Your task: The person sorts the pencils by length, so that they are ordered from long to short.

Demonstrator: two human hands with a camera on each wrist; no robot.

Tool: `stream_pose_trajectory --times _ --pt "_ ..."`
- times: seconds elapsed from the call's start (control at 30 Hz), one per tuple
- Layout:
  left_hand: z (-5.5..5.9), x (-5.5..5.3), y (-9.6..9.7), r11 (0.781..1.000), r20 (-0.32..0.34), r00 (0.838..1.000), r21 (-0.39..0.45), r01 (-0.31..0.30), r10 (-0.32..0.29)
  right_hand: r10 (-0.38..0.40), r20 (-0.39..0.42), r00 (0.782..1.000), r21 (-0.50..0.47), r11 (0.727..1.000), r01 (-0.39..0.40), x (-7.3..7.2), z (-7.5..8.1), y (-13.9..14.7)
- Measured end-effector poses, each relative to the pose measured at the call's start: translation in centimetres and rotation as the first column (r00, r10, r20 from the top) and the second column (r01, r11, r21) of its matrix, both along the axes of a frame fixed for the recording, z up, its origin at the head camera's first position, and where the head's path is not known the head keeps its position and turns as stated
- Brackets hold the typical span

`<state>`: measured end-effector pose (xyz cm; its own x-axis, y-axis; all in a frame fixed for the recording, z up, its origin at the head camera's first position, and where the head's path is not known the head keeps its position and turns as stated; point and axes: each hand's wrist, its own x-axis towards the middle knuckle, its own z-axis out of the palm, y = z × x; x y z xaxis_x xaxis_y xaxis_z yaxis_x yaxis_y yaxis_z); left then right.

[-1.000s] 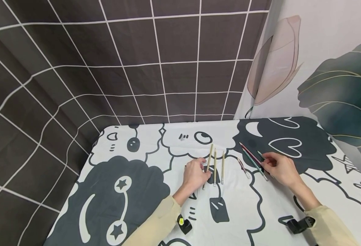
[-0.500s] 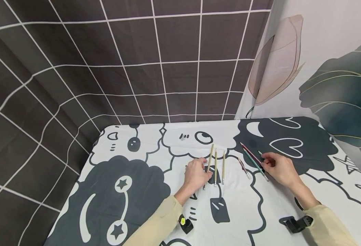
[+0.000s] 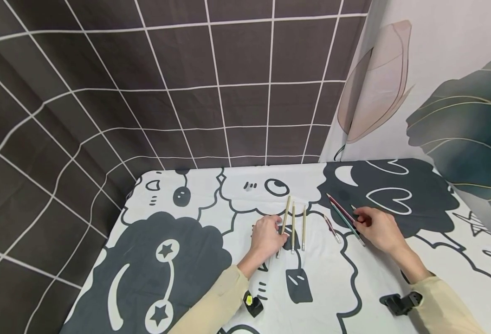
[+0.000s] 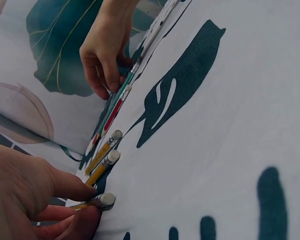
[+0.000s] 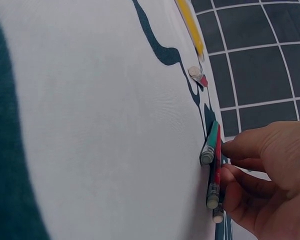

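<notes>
My left hand point(image 3: 266, 235) pinches the leftmost yellow pencil point(image 3: 286, 211) between thumb and fingers; its white eraser point(image 4: 107, 199) pokes out in the left wrist view. To its right, two more yellow pencils point(image 3: 293, 227) lie side by side. My right hand point(image 3: 380, 229) pinches a dark green pencil point(image 3: 352, 207), mostly hidden under the fingers. Against those fingers lie a long red pencil point(image 3: 336, 204) and a green pencil point(image 3: 341, 216), both slanted. The right wrist view shows the eraser ends of the green pencil point(image 5: 210, 145) and red pencil point(image 5: 217, 172) close together.
A short red pencil point(image 3: 331, 228) lies between the two groups. The cloth point(image 3: 325, 278) under everything is white with dark cartoon drawings. Behind stands a dark gridded curtain point(image 3: 245, 106), with a leaf-print curtain point(image 3: 462, 125) at right. Each wrist wears a small black camera point(image 3: 400, 304).
My right fingers have edged slightly left, closer against the red and green pencils. The left hand and its yellow pencil stay put.
</notes>
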<state>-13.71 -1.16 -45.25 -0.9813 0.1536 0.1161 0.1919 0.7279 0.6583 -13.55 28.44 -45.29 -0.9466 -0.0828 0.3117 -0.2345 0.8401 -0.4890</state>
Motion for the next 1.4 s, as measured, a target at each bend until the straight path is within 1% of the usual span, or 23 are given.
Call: stream_pose_trajectory --times 0.27,0.4,0.6,0.83,1.0,1.27,1.4 --pt "-0.1 -0.2 0.0 1.000 0.019 1.000 -0.006 0.004 -0.003 -0.003 0.016 1.000 -0.001 1.000 0.003 0.0 -0.1 0.0" --pt "-0.2 -0.3 0.1 1.000 0.015 1.000 -0.007 0.006 -0.006 -0.004 0.037 0.999 0.008 1.000 0.004 0.0 0.0 -0.1" --pt "-0.1 -0.2 0.1 1.000 0.032 0.999 0.017 0.013 -0.014 -0.023 0.079 0.997 0.033 0.999 0.021 -0.1 0.3 -0.5" --pt "-0.1 -0.3 0.1 0.998 0.051 0.998 0.063 0.028 -0.031 -0.056 0.139 0.989 0.060 0.997 0.048 -0.2 0.7 -0.7" --pt "0.0 -0.3 0.1 0.997 0.074 0.997 0.071 0.018 -0.023 -0.057 0.180 0.982 0.072 0.996 0.044 -0.4 0.9 -0.7" --pt "0.2 -0.3 0.1 0.999 0.108 0.994 0.031 -0.016 0.013 -0.048 0.185 0.982 0.084 0.996 0.033 -0.5 0.9 -0.8" --pt "0.4 -0.3 0.2 0.999 0.122 0.992 0.026 -0.028 0.025 -0.050 0.189 0.981 0.090 0.995 0.034 -0.5 0.9 -0.9"
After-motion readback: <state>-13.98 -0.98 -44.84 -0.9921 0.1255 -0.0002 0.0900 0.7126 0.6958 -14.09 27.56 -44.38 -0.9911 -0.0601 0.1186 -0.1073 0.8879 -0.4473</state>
